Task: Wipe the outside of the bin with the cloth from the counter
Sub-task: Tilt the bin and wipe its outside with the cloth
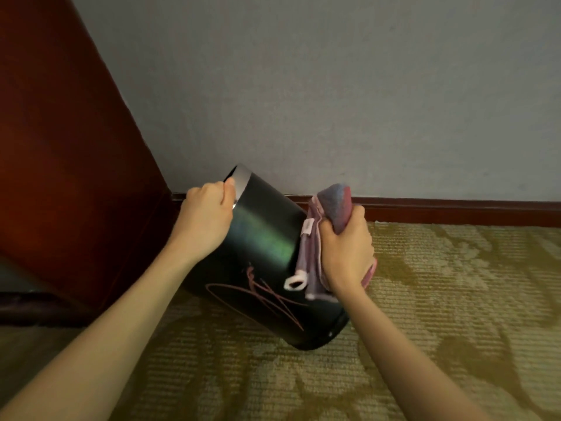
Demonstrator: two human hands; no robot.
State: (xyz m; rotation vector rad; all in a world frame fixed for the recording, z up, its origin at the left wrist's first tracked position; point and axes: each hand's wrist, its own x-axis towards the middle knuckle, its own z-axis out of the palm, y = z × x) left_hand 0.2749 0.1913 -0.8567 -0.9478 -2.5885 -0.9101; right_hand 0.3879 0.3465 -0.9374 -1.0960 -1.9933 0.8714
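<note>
You are mid-wipe — your left hand (209,214) grips the silver rim of the tilted black bin (267,256) on the carpet (455,299), your right hand (346,250) clutches the bunched pink cloth (331,208) against its side — much of the outside likely remains.

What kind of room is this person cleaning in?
Likely a hotel room, though I can't be sure: patterned carpet, a plain wall with dark wooden skirting board, a polished wood panel, and a small black bin bearing a signature-style logo.

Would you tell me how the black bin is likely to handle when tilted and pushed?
The bin is probably light: the left hand holds it tilted by the rim. Round and glossy, it may roll or slip if released.
</note>
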